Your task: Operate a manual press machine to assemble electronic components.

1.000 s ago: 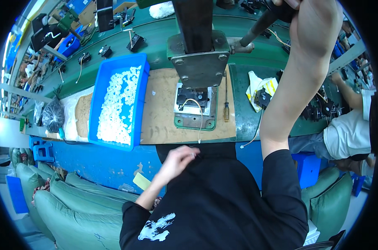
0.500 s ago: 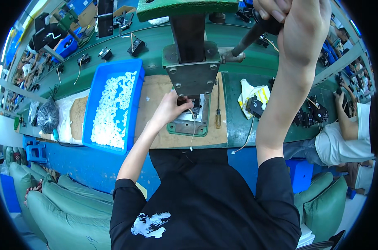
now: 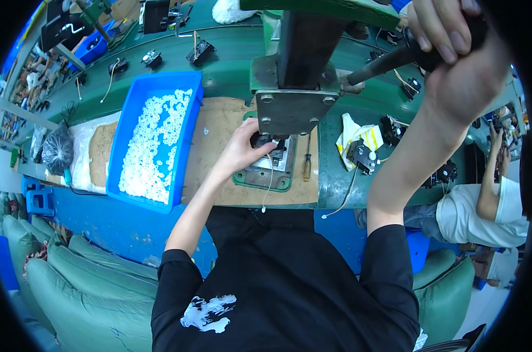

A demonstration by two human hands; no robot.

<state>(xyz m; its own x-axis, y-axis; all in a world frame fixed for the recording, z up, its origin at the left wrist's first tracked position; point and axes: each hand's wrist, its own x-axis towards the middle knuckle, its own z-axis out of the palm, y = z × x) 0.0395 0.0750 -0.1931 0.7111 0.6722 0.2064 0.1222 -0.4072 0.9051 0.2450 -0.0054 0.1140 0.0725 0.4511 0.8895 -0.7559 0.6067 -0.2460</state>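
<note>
The fingers of my left hand [image 3: 242, 148] are closed on a small black device part [image 3: 279, 154] lying on the metal base plate [image 3: 259, 179] of a green hand press. A thin pale cable [image 3: 270, 186] runs from the part toward the table's front edge, ending in a small white plug. Just above the part is the dark metal head [image 3: 296, 111] of the press; whether the two touch is hidden. Up at the right, my right hand [image 3: 453, 50] wraps round the dark knob at the end of the press lever [image 3: 384, 66].
Left of the press stands a blue tray [image 3: 198, 111] of small white plastic pieces. A screwdriver [image 3: 307, 167] lies right of the base. Beyond it, a black unit [image 3: 359, 155] rests by a yellow-and-white cloth [image 3: 349, 130]. A co-worker [image 3: 483, 214] sits at the far right.
My right hand has swung the lever right and downward, so it lies flatter. My left hand stays at the part. The whole view has shifted a little.
</note>
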